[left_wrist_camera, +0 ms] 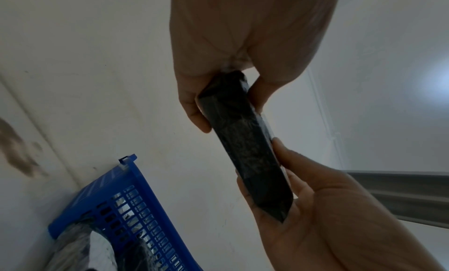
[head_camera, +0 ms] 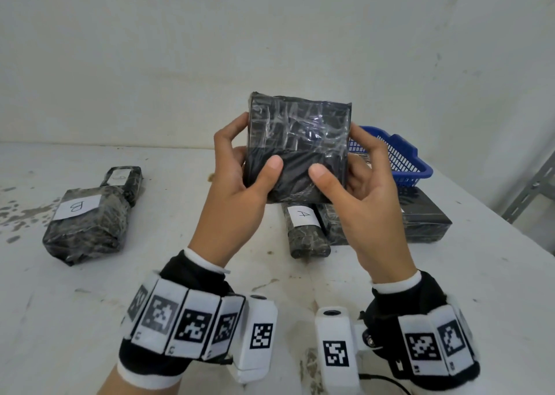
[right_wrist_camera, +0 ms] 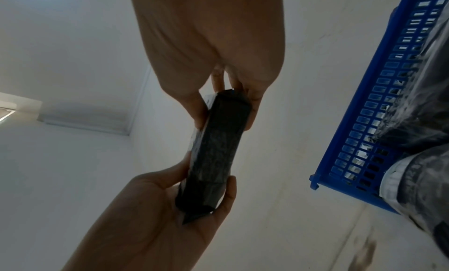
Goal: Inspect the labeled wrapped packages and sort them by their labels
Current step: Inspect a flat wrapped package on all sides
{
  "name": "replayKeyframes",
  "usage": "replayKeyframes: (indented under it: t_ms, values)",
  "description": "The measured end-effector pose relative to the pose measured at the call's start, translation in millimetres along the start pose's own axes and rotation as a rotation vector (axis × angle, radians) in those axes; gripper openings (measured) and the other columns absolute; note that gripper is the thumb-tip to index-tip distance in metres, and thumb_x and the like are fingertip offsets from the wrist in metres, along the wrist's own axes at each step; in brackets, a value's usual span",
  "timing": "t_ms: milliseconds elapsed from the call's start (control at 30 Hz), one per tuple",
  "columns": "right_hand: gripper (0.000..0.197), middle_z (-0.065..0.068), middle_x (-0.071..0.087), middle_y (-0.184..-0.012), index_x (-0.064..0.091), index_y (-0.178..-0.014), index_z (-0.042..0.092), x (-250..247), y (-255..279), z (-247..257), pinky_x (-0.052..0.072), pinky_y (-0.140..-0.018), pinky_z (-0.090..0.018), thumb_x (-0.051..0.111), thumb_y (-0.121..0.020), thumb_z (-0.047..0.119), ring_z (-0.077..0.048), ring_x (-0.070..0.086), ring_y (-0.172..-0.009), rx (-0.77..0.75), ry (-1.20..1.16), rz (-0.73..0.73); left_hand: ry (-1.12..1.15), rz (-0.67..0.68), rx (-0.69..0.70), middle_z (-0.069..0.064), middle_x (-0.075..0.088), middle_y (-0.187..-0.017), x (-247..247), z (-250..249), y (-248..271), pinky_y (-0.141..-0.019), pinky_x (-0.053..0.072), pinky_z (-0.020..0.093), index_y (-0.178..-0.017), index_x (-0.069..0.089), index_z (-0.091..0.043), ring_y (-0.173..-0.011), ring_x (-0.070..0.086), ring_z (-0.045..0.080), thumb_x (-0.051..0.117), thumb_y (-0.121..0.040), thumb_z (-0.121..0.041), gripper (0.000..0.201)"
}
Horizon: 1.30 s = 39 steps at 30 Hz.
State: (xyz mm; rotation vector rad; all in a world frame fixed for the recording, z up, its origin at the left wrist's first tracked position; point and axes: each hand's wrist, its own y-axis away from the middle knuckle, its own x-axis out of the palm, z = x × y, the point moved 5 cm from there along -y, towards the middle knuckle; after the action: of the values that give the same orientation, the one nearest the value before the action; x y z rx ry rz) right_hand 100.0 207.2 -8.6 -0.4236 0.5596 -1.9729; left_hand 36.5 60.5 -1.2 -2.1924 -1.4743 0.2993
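Head view shows the left hand [head_camera: 240, 181] and right hand [head_camera: 357, 184] gripping the held package [head_camera: 297, 148] by its opposite side edges, thumbs on its near face, raised above the surface [head_camera: 90, 289]. Flat and slab-like in glossy wrap, it looks stiff, light and probably slippery, so edge holds suit it. Beyond lie the B package [head_camera: 87, 226], the A package [head_camera: 304, 229] and a blue basket [head_camera: 402, 157].

Count: six black wrapped packages visible, namely one held up [head_camera: 298, 145], two at left [head_camera: 87, 223], three at right [head_camera: 306, 229]. One blue basket [head_camera: 402, 157].
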Motion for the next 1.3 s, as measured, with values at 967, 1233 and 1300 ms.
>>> replayKeyframes:
  t_ms: [967, 1233, 1300]
  values:
    - [0.047, 0.002, 0.068, -0.118, 0.061, -0.128, 0.039, -5.8, 1.2, 2.8, 0.058, -0.089, -0.045, 0.07, -0.085, 0.055, -0.02, 0.065, -0.101, -0.04, 0.201, -0.13, -0.004, -0.008, 0.047, -0.013, 0.059, -0.117, 5.7, -1.8, 1.5, -0.086, 0.047, 0.014, -0.141, 0.029, -0.029, -0.104, 0.06, -0.007, 0.047, -0.094, -0.036, 0.051]
    - [0.055, 0.006, 0.072, -0.113, 0.057, -0.136, 0.029, -3.6, 2.7, 4.0, 0.058, -0.079, -0.057, 0.072, -0.087, 0.048, -0.051, 0.062, -0.091, -0.056, 0.138, -0.088, -0.079, -0.031, 0.107, -0.013, 0.06, -0.112, -0.4, -3.7, -0.6, -0.089, 0.05, 0.021, -0.139, 0.035, -0.033, -0.103, 0.061, -0.002, 0.046, -0.098, -0.038, 0.043]
    - [0.053, 0.006, 0.072, -0.111, 0.058, -0.134, 0.033, -4.5, 3.6, 6.3, 0.06, -0.069, -0.052, 0.072, -0.085, 0.048, -0.05, 0.061, -0.078, -0.059, 0.151, -0.099, -0.029, 0.001, 0.107, -0.01, 0.06, -0.113, 1.0, -3.7, -0.9, -0.088, 0.05, 0.023, -0.137, 0.036, -0.03, -0.104, 0.061, 0.001, 0.047, -0.098, -0.033, 0.041]
